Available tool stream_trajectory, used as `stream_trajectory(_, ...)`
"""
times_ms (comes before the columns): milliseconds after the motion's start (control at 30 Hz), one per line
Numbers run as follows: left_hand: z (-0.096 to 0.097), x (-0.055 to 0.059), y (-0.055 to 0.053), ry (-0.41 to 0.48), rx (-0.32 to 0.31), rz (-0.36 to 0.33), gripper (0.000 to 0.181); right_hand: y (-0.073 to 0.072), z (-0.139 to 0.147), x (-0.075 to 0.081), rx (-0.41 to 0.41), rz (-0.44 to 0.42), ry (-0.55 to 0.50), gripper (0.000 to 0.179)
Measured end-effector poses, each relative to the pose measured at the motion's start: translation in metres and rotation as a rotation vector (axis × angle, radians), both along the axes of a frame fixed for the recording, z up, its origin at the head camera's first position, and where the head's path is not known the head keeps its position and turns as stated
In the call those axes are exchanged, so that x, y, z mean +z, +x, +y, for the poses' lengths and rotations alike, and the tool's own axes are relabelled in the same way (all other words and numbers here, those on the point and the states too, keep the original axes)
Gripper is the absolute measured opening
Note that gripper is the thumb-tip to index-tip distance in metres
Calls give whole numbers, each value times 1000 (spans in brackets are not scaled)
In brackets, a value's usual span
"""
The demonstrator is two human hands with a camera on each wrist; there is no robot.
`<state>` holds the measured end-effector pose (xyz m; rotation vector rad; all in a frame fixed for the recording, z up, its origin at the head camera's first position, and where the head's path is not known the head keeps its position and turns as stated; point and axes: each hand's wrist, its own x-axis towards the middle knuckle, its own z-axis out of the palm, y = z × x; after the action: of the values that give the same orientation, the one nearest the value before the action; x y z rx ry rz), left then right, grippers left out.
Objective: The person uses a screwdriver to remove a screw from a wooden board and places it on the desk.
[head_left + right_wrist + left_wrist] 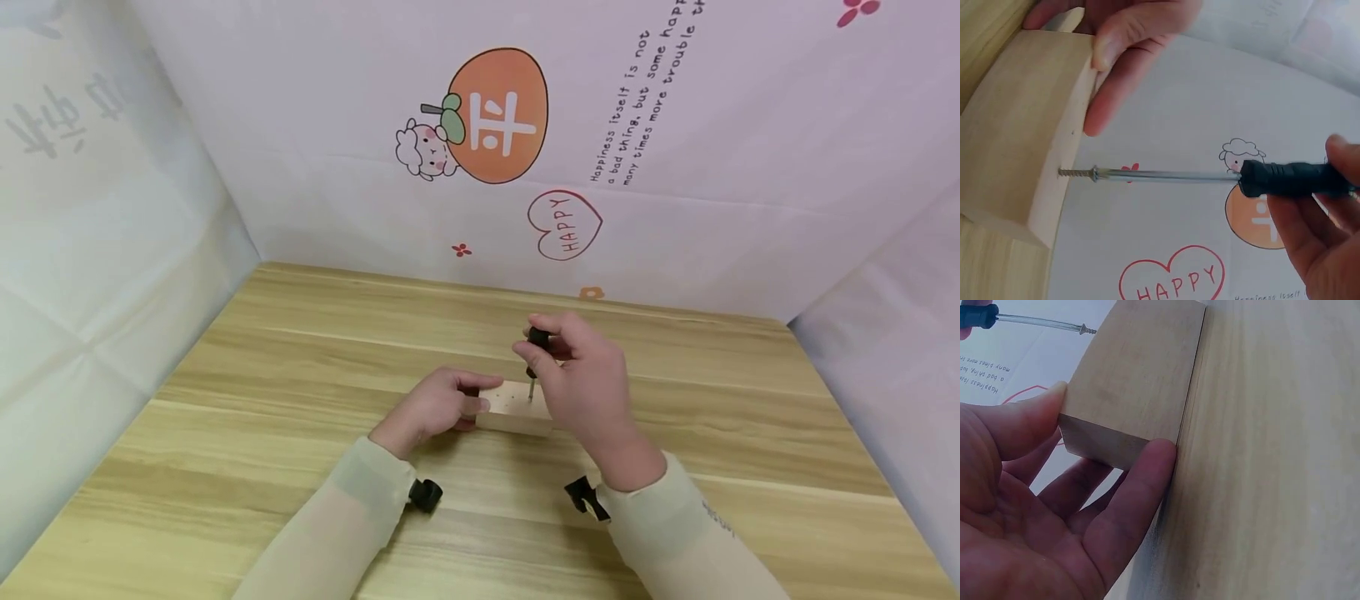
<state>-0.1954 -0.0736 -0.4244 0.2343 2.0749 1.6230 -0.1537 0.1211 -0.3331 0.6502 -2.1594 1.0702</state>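
A pale wooden block (513, 423) lies on the table, with several small holes in its top face. My left hand (437, 407) grips the block's left end, thumb on the near side of the top and fingers around the end. In my right hand (588, 383) is a screwdriver (1291, 179) with a black handle, pinched between thumb and fingers. Its metal shaft stands nearly upright over the block. The tip sits on the head of a screw (1077, 173), whose point is in a hole of the block while most of the thread still shows.
The wood-grain table (300, 358) spreads around the block. White printed cloth (337, 208) hangs behind the table and at both sides. Black clip-like mounts (426, 496) sit at both sleeve cuffs.
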Motion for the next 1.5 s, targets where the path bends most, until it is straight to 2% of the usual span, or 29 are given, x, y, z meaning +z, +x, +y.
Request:
stream_trajectory(133, 0, 1, -1, -9, 0, 1, 35, -4, 6, 4, 107, -125, -60, 25)
stream_trajectory(200, 0, 1, -1, -17, 0, 0, 35, -9, 13, 4, 195, -180, -95, 25)
stream_trajectory(300, -1, 2, -1, -26, 1, -3, 36, -15, 23, 3, 383, -286, -212, 25)
stream_trajectory(367, 0, 2, -1, -28, 2, -6, 36, -17, 27, 1, 453, -344, -286, 25)
stream_trajectory(400, 0, 2, -1, -29, 0, -6, 36, -17, 27, 1, 460, -349, -299, 25)
stream_trajectory(467, 0, 2, 0, -25, -2, -3, 35, -14, 24, 0, 396, -298, -225, 23)
stream_trajectory(600, 2, 2, 1, -27, -5, 11, 35, -4, 13, 2, 176, -103, 10, 28)
stream_trajectory(667, 2, 2, 2, -28, -1, 15, 35, 0, 9, 4, 91, -56, 71, 30)
stream_trajectory(733, 3, 2, 2, -29, 2, 17, 35, 3, 7, 7, 26, -68, 91, 31)
stream_trajectory(800, 2, 2, 2, -27, 4, 14, 35, 5, 6, 10, -24, -124, 73, 30)
stream_trajectory(900, 2, 2, 1, -26, 3, 6, 36, 6, 6, 13, -58, -222, 26, 27)
stream_trajectory(967, 1, 2, 1, -25, 3, 3, 36, 7, 6, 13, -66, -240, 7, 25)
stream_trajectory(1033, 1, 2, 0, -20, 4, 0, 35, 6, 5, 12, -73, -176, 35, 25)
stream_trajectory(1167, 2, 0, 0, -3, 12, -6, 35, 6, -1, 7, -133, 64, 151, 29)
stream_trajectory(1233, 2, 0, 0, 2, 16, -10, 35, 5, -3, 6, -158, 117, 185, 32)
stream_trajectory(1300, 2, 0, 0, 4, 16, -13, 35, 4, -4, 6, -154, 72, 165, 32)
stream_trajectory(1500, 1, -1, -2, -8, 12, -17, 35, 1, 5, 11, -42, -197, 17, 24)
